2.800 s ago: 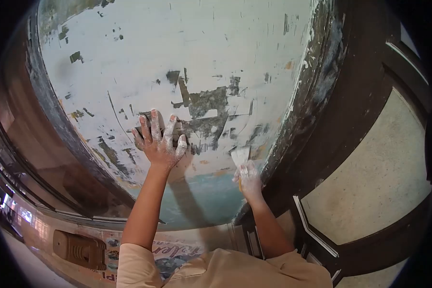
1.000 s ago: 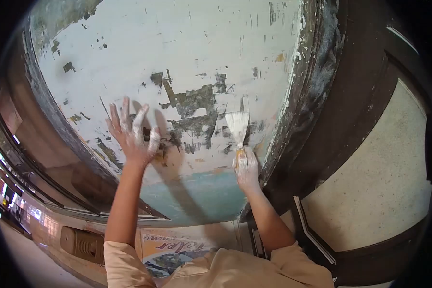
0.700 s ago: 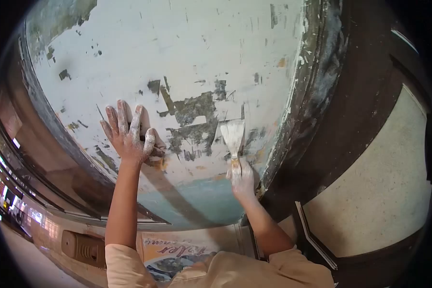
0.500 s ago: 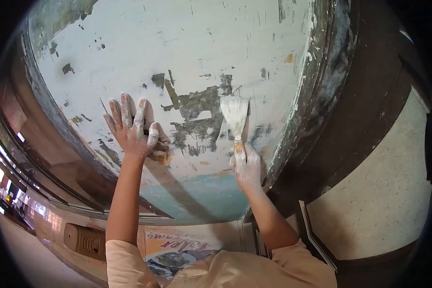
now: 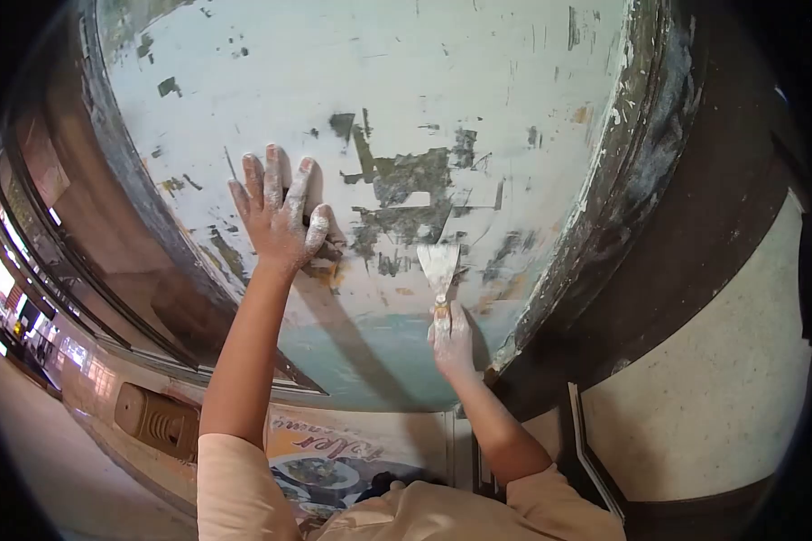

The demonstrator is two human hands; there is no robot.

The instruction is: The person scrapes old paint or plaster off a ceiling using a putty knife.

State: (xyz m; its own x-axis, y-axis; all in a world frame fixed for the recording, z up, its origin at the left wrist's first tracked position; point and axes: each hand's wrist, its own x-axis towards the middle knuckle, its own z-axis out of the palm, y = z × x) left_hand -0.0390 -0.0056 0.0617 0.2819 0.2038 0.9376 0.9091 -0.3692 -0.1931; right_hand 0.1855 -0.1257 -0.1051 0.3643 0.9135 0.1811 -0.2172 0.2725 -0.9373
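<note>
The right hand (image 5: 451, 338) is clenched around the handle of a scraper (image 5: 439, 270), whose flat blade points up toward 12 o'clock and lies against the painted surface (image 5: 424, 81) overhead. The grip sits low on the handle, which seems to let the blade lie shallow against the paint rather than dig in. The blade edge touches the lower border of a dark patch (image 5: 415, 194) where the pale paint has come away, with more flaked spots just at 1 o'clock of it.

The left hand (image 5: 280, 216), dusted white, holds nothing: it is spread flat with fingers (image 5: 266, 180) splayed, pressed on the surface at about 10 o'clock from the scraper, apparently as a brace for the raised body. A band of blue-green paint (image 5: 370, 356) runs below both hands at 6 o'clock. A dark curved frame (image 5: 641, 171) borders the surface at 3 o'clock, and a printed sign (image 5: 334, 451) hangs further below, near the beige sleeve (image 5: 230, 491).
</note>
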